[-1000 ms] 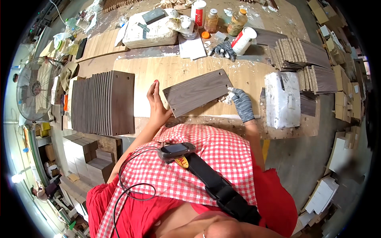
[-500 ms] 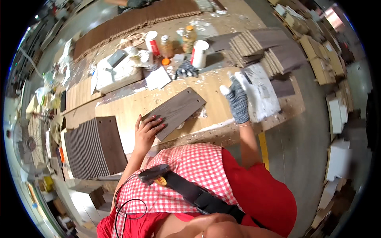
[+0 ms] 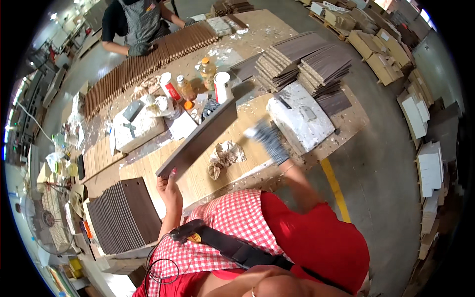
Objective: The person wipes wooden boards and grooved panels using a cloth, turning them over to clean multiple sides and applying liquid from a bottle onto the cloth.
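Observation:
My bare left hand (image 3: pixel 170 192) grips the near-left end of a dark brown board (image 3: pixel 200 137). The board is raised off the table and tipped so that a long narrow edge faces up. My right hand (image 3: pixel 267 140), in a grey glove with pale fingertips, is over the worktop and smeared by motion; its fingers cannot be read. Beside it lies a white-wrapped block (image 3: pixel 303 116) with a small dark strip on top. A crumpled, stained rag (image 3: pixel 226 156) rests on the wood between the board and my right hand.
A row of dark boards (image 3: pixel 123 213) stands at the left. More boards (image 3: pixel 292 54) are piled at the far right. Bottles and white tubs (image 3: pixel 222 85) stand mid-table, near a second wrapped block (image 3: pixel 136 129). Across the table, a gloved co-worker's hand (image 3: pixel 140 48) touches a long row of boards.
My left hand has lifted the board and tipped it on edge, uncovering the rag. My right hand has moved left and nearer, off the white block. The view has shifted, showing more of the co-worker.

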`<state>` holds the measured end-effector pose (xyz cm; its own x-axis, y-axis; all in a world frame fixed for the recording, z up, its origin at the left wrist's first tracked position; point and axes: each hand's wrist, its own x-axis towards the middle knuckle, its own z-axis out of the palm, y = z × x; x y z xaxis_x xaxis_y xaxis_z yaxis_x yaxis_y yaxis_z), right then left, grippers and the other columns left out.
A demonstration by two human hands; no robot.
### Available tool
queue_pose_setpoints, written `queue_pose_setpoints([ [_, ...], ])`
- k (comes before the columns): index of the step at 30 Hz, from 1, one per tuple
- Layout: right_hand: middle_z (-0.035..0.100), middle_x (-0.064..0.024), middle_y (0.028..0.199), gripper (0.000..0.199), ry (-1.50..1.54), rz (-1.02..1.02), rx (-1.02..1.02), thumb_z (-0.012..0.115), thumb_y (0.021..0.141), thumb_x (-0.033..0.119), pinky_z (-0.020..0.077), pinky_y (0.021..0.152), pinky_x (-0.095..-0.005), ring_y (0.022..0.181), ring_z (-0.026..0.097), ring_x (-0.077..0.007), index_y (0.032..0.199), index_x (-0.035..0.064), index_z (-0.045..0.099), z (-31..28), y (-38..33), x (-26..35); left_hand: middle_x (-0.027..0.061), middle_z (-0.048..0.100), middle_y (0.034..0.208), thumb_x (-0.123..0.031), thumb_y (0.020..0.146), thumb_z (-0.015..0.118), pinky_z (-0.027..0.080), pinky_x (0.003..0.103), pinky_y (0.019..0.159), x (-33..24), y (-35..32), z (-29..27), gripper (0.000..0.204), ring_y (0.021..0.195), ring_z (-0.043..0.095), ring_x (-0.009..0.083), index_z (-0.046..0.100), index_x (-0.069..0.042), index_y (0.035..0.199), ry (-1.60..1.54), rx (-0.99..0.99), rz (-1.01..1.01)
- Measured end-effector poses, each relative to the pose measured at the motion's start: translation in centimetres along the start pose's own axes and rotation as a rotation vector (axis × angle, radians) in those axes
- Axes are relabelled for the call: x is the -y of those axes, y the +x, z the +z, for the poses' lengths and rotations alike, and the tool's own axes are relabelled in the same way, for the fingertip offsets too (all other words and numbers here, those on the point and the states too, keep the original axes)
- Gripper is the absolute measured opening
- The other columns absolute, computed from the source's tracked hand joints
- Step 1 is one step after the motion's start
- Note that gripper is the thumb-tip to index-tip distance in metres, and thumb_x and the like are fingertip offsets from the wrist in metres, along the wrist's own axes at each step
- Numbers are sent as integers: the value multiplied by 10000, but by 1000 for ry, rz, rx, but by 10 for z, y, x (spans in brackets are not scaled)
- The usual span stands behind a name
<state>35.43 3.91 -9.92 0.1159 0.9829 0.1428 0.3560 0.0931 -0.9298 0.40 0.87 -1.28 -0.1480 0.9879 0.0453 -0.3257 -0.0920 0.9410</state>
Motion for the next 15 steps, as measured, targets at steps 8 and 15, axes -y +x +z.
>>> queue_pose_setpoints([
  [8,536,8,811,340,928,468,-452,652,832,367,415,559,-227,652,450,-78,976,66,585,42,-29,131,91,601,1129,-114,895,583,429,312,931,-5,2,37,339,1066,543,174,513,-21,1213,133,476,-632],
  [15,512,-150,1255,546,927,-28,-1336,510,907,418,408,954,-394,1097,508,-264,1255,-1,473,-142,-9,137,136,566,1197,-81,914,527,401,303,960,-30,-6,-11,372,1113,523,196,465,-2,1273,453,375,-462],
])
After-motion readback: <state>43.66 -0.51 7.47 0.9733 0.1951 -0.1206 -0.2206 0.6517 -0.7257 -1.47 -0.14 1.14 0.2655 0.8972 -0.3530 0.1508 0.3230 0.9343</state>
